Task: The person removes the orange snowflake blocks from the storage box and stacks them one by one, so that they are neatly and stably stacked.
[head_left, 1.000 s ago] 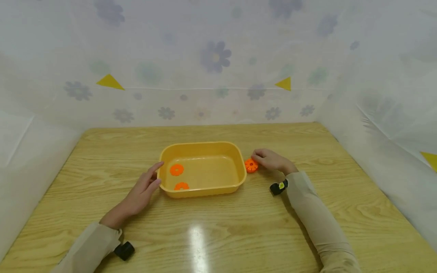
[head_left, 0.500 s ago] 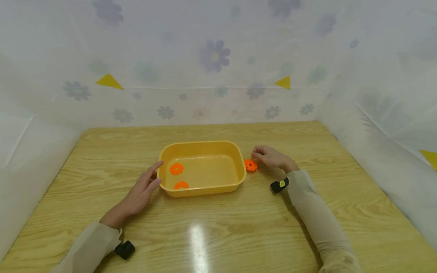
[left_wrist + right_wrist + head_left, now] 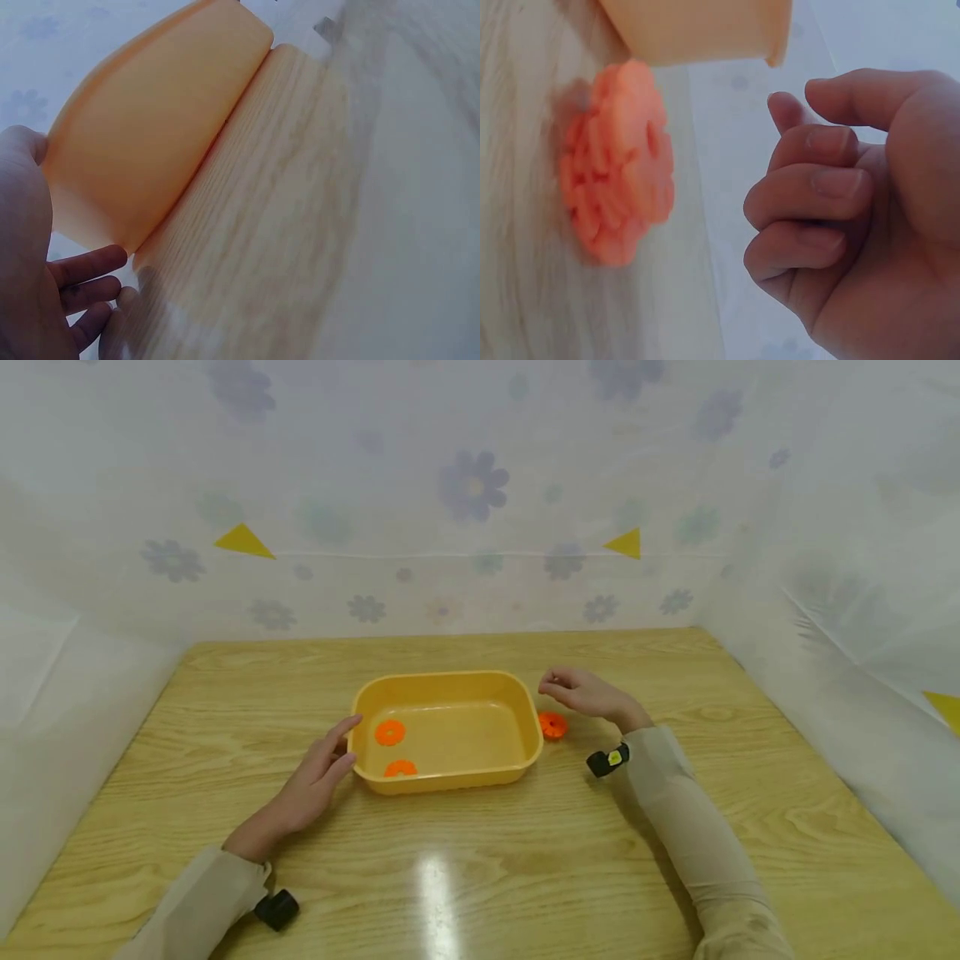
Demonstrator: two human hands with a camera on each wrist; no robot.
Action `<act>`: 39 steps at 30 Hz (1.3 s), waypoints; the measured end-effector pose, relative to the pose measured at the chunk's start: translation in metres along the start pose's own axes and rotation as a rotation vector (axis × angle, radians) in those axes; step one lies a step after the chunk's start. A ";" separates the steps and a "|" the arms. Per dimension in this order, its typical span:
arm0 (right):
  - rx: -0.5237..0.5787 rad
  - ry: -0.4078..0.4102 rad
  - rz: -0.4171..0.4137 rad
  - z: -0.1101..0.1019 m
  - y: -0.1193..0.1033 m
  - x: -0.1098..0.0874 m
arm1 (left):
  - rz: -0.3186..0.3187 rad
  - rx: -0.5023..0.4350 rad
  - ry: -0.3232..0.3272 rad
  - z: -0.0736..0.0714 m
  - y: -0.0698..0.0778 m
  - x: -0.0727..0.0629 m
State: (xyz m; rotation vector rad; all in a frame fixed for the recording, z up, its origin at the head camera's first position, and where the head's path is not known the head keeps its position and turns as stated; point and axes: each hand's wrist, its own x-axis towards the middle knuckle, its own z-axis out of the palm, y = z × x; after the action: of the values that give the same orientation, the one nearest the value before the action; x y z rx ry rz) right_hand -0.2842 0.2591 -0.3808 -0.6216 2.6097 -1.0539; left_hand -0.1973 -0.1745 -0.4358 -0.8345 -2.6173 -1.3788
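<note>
A yellow plastic tub stands on the table with two orange flower-shaped discs lying inside at its left. My left hand touches the tub's left end, thumb and index finger at the rim. In the left wrist view, other fingers reach to the tub's lower corner. Just outside the tub's right end sits a stack of orange flower-shaped discs. Above and behind that stack hovers my right hand. Thumb and index finger stand apart with nothing between them; its other fingers are loosely curled.
The wood-grained table reaches back to a white curtain printed with flowers, which also hangs at both sides. Black wrist cameras are strapped at the left cuff and right cuff.
My right hand has lifted off the disc stack and moved back and slightly left, toward the tub's far right corner. The left hand and the tub have stayed in place.
</note>
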 end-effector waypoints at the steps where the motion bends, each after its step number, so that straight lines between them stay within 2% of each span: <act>1: -0.006 -0.001 -0.004 0.000 -0.002 0.002 | 0.002 -0.003 -0.002 0.000 0.000 0.000; 12: 0.009 -0.039 -0.098 -0.001 -0.042 0.021 | -0.008 0.000 -0.010 -0.001 0.000 0.002; 22: -0.013 -0.083 -0.171 -0.001 -0.066 0.034 | 0.002 -0.012 -0.014 -0.003 0.005 0.001; 30: -0.083 -0.111 -0.172 0.001 -0.081 0.043 | -0.036 -0.007 -0.016 -0.002 0.002 0.001; 36: -0.099 -0.147 -0.171 0.006 -0.087 0.051 | -0.028 -0.002 -0.019 -0.002 0.000 0.001; 39: -0.105 -0.158 -0.195 0.009 -0.091 0.055 | -0.026 -0.006 -0.022 -0.002 0.000 0.001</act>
State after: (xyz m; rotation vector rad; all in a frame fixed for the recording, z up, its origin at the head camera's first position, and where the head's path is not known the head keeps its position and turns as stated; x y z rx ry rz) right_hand -0.3024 0.1691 -0.3268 -0.9596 2.5182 -0.8834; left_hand -0.1985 -0.1755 -0.4343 -0.8242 -2.6510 -1.3929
